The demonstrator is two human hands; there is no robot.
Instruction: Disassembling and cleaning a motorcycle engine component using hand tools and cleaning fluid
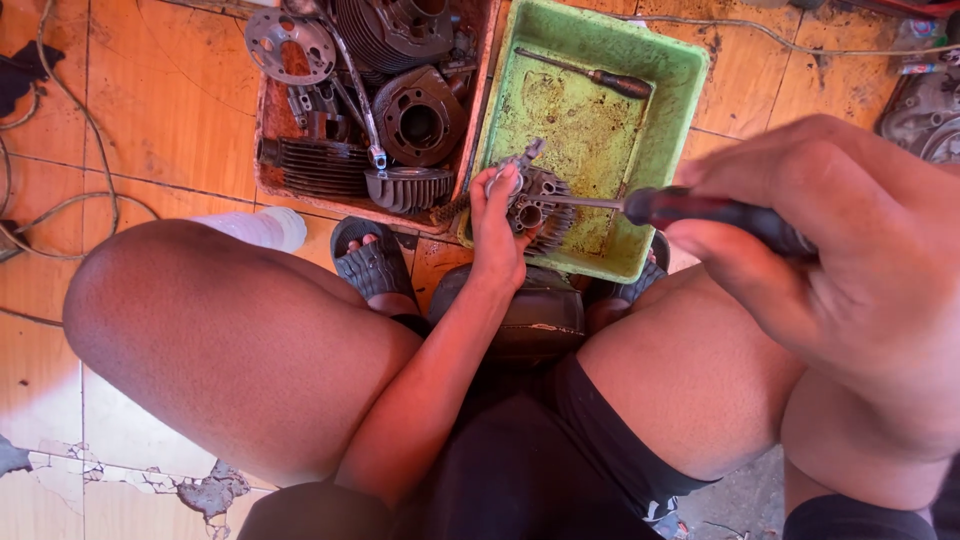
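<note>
Frame centre: left hand (497,225) clasps a finned cylinder (535,205) over the green tray (660,80). Right hand (850,260), grip closed on a screwdriver (690,210), probes it; judged step: loosening, needing steady tip alignment.

Green tray (670,60) floor open; red crate (268,130) crammed.
</note>
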